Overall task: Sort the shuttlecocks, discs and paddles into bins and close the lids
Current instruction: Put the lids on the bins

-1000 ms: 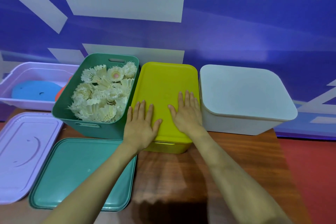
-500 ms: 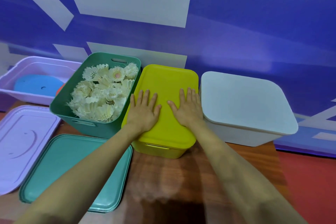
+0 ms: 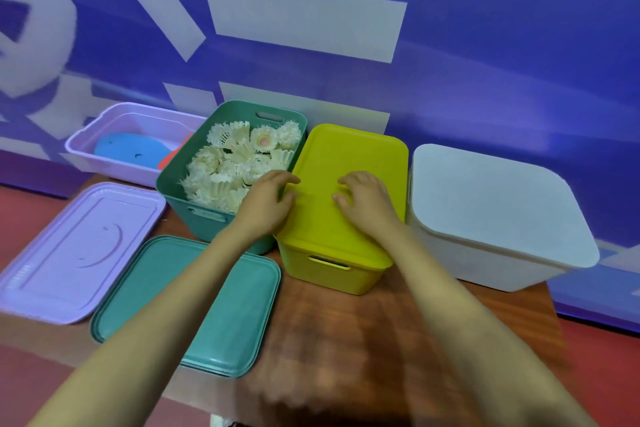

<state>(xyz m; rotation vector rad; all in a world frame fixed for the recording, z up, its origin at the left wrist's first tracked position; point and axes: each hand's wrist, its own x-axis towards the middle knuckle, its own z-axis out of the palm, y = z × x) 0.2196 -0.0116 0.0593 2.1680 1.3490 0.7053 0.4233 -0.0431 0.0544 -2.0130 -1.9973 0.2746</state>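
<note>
Nearest you on the table, the green lid lies flat and free, at about 7 o'clock from your left hand. Its long axis looks to run roughly 7 to 1 o'clock, close to that of the green bin just beyond it, though the wide lens makes that hard to tell. The lilac lid lies just beside it at 9 o'clock.

That is the relation to work from. The green lid sits directly under your left forearm, so the left hand is the nearer one. The right hand would have to cross over.

Both hands are on the yellow lid, which is seated on the yellow bin. The left hand is at the lid's left edge with its fingers loosely bent and clasps nothing. The right hand is near the middle, knuckles raised and fingertips down on the plastic, and also holds nothing.

At 10 o'clock from your left hand, the shuttlecocks fill the uncovered green bin. Further out at 10 o'clock, the lilac bin stands uncovered with a blue disc inside. At 3 o'clock, the white bin has its lid on.

My judgement is that the green bin is the next one to cover.
</note>
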